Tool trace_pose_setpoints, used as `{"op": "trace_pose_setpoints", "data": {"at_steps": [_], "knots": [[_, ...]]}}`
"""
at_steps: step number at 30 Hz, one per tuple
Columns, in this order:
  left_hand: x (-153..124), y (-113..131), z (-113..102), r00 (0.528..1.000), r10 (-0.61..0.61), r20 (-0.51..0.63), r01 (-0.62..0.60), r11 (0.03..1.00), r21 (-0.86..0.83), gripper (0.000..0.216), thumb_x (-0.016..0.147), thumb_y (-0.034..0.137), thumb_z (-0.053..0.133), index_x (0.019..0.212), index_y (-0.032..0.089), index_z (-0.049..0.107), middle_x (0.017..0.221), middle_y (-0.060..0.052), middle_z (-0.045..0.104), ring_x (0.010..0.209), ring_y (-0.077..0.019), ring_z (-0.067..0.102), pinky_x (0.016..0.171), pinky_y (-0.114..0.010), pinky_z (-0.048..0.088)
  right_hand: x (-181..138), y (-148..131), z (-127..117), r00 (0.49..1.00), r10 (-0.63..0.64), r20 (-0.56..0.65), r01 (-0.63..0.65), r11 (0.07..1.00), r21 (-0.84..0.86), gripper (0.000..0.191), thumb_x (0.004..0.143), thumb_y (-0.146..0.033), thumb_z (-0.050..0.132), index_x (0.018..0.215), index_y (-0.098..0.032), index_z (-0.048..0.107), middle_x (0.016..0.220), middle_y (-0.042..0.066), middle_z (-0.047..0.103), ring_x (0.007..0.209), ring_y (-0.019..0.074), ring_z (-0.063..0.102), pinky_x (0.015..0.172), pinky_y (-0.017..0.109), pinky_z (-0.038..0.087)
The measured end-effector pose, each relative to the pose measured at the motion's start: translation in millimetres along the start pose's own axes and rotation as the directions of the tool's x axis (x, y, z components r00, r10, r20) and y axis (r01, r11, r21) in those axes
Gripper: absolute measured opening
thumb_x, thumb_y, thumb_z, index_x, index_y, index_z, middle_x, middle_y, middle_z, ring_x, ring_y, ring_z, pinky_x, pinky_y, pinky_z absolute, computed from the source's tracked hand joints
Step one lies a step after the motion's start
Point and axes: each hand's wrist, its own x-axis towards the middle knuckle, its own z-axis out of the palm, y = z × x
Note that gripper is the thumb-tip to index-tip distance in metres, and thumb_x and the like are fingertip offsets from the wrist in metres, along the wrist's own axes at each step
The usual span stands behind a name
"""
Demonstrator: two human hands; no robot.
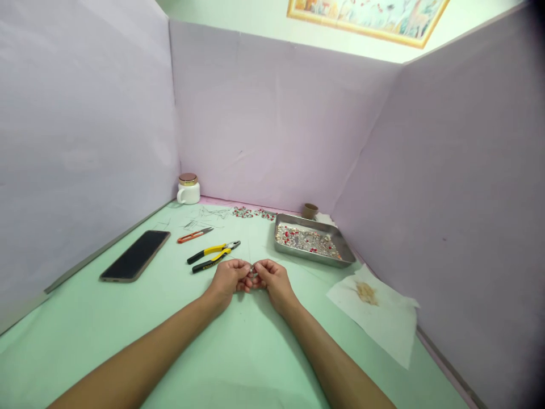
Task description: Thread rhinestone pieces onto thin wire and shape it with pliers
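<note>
My left hand (230,278) and my right hand (273,278) rest together on the green table (238,346), fingertips meeting. Both are closed in a pinch on a small silvery piece (254,271) between them; it is too small to name. Yellow-handled pliers (213,255) lie just beyond my left hand. A metal tray (346,251) filled with silver and red beads sits beyond my right hand.
A dark phone (135,255) lies at the left. Orange thread snips (193,235), thin wires and beaded pieces (253,213) lie farther back. A white lidded mug (188,189) and a small brown cup (310,211) stand by the lilac partition. White paper (383,318) lies at right.
</note>
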Motion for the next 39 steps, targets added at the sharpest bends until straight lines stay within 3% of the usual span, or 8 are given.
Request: {"op": "trace_pose_setpoints", "data": {"at_steps": [5,18,28,31,33,35,37,39], "knots": [[-0.4,-1.2,-0.6,1.0,0.005,0.01,-0.005,1.0,0.014,0.014,0.057,0.02,0.065,0.063,0.011,0.056,0.046,0.001,0.054,0.043,-0.0104,0.051,0.041,-0.021,0.039,0.1,1.8,-2.9,1.0,-0.018,-0.011,0.017,1.0,-0.026,0.026,0.059,-0.035,0.068,0.065,-0.013,0.058,0.048,0.0,0.058,0.043,0.0105,0.054,0.046,0.022,0.044],[0.6,1.0,6.7,0.987,0.031,-0.16,-0.021,0.998,0.065,0.007,0.055,0.014,0.059,0.052,0.012,0.053,0.038,0.004,0.048,0.037,-0.0079,0.043,0.036,-0.019,0.032,-1.7,-0.1,-5.3,0.998,-0.06,0.014,0.061,0.994,-0.092,0.018,0.061,-0.03,0.066,0.06,-0.013,0.061,0.047,-0.001,0.057,0.042,0.0083,0.048,0.044,0.02,0.037],[8.0,-0.8,3.8,0.981,0.03,-0.192,-0.001,0.989,0.149,0.012,0.072,0.014,0.055,0.06,0.012,0.052,0.048,0.007,0.05,0.041,-0.0055,0.047,0.04,-0.018,0.038,3.2,4.4,-3.0,0.981,-0.071,-0.181,0.075,0.997,0.011,0.025,0.06,-0.034,0.064,0.066,-0.01,0.064,0.062,0.005,0.063,0.049,0.0118,0.052,0.052,0.026,0.044],[9.9,-1.6,3.1,0.978,0.06,-0.199,-0.02,0.981,0.194,0.012,0.07,0.014,0.056,0.059,0.012,0.051,0.045,0.007,0.048,0.037,-0.005,0.043,0.037,-0.017,0.035,5.2,-2.2,-9.0,0.931,-0.148,-0.332,0.143,0.989,-0.04,0.028,0.064,-0.035,0.06,0.077,-0.011,0.063,0.074,0.007,0.062,0.058,0.0134,0.054,0.056,0.028,0.046],[8.2,-1.2,3.2,0.975,0.091,-0.204,-0.043,0.972,0.23,0.008,0.065,0.015,0.057,0.059,0.013,0.052,0.042,0.007,0.047,0.035,-0.0055,0.042,0.035,-0.017,0.032,3.6,-12.7,-15.5,0.812,-0.347,-0.47,0.269,0.936,-0.227,0.028,0.067,-0.034,0.058,0.087,-0.013,0.06,0.084,0.007,0.061,0.066,0.0138,0.054,0.059,0.027,0.045],[4.8,-1.0,5.1,0.972,0.124,-0.198,-0.066,0.959,0.277,0.005,0.061,0.017,0.057,0.059,0.013,0.054,0.039,0.006,0.046,0.032,-0.0061,0.039,0.033,-0.017,0.029,-1.3,-24.6,-19.7,0.671,-0.601,-0.434,0.366,0.778,-0.511,0.024,0.069,-0.031,0.057,0.087,-0.016,0.06,0.09,0.006,0.058,0.068,0.0126,0.052,0.058,0.024,0.042],[1.1,-1.6,8.6,0.972,0.154,-0.177,-0.088,0.938,0.335,0.007,0.06,0.02,0.057,0.058,0.013,0.056,0.036,0.006,0.045,0.031,-0.0066,0.037,0.032,-0.018,0.027,-8.6,-33.0,-18.3,0.653,-0.72,-0.237,0.423,0.605,-0.675,0.016,0.072,-0.028,0.055,0.082,-0.017,0.06,0.084,0.004,0.058,0.06,0.0109,0.048,0.053,0.022,0.039],[-2.2,-2.5,12.5,0.969,0.197,-0.149,-0.124,0.911,0.393,0.008,0.059,0.02,0.057,0.054,0.013,0.056,0.035,0.005,0.045,0.033,-0.0073,0.037,0.033,-0.018,0.027,-15.8,-35.4,-11.5,0.702,-0.712,-0.029,0.463,0.486,-0.741,0.013,0.073,-0.027,0.054,0.08,-0.018,0.061,0.075,0.002,0.059,0.056,0.0103,0.046,0.052,0.022,0.038]]}}
